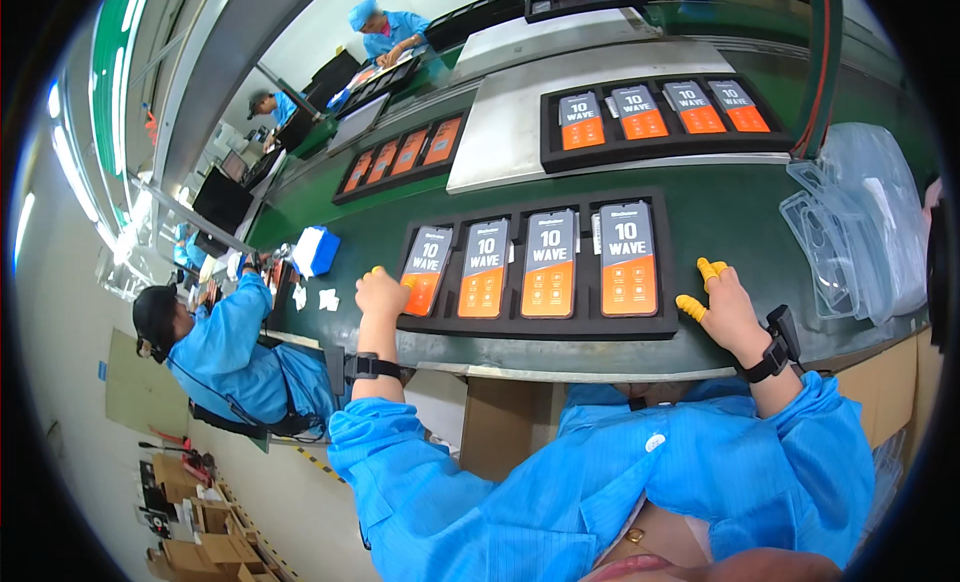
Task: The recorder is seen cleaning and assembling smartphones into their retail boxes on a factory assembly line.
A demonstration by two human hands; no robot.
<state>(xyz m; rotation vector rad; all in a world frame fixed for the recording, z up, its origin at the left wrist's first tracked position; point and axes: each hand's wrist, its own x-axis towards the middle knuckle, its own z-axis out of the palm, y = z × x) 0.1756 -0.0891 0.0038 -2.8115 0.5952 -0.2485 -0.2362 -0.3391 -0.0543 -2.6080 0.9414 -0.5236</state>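
A black foam tray (540, 328) lies before me on the green bench, with several smartphones standing in a row in its slots. Each has a grey and orange film on its front. My left hand (383, 294) is at the tray's left edge, fingers curled, with a yellow-covered fingertip against the leftmost smartphone (427, 272). Whether it grips the phone or the tray is hidden. Right of the tray, beside the rightmost smartphone (628, 260), my right hand (725, 307) is open above the bench, its yellow-tipped fingers apart and holding nothing.
Farther back lie a second phone tray (660, 154) on a metal plate (500, 132) and another tray (350, 187) of orange-faced phones. Clear plastic blister shells (860, 232) are piled at right, near a green post (822, 72). A blue box (315, 251) and a seated co-worker (230, 342) are at left.
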